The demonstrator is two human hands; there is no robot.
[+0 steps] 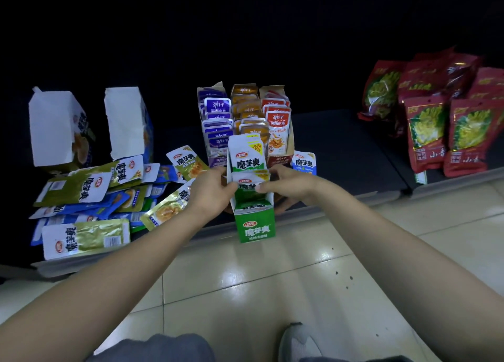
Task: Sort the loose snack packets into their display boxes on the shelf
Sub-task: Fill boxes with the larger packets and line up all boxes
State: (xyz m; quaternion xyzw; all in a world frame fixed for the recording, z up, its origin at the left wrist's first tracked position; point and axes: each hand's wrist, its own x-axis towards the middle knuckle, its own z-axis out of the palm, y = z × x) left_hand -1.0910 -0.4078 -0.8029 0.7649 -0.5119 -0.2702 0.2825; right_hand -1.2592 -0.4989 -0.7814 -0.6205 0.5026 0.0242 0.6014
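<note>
Standing at the front lip of the shelf (341, 137), the green box (255, 226) had its open top facing up; whether its base rested on the shelf could not be told. The left hand (211, 193) gripped the box's left wall, fingers curled round it. The right hand (290, 183) pinched a low packet (249, 185) inside the box, thumb on its front face and fingers over its top edge. A tall packet (246, 154) stood upright at the rear of the box, rising above the rest.

A pile (87, 198) of olive and blue packets lay overlapping on the shelf, left of the left hand. Behind the pile stood a white box (50, 127) and a second white box (125, 121), both upright.

Directly behind the green box, three narrow boxes stood side by side, filled with upright purple packets (216, 116), orange packets (248, 110) and red packets (276, 121). A blue packet (304, 162) leaned just beside the right hand. Red bags (436, 127) stood well apart at the right end of the shelf. The floor (245, 293) below was tiled.
</note>
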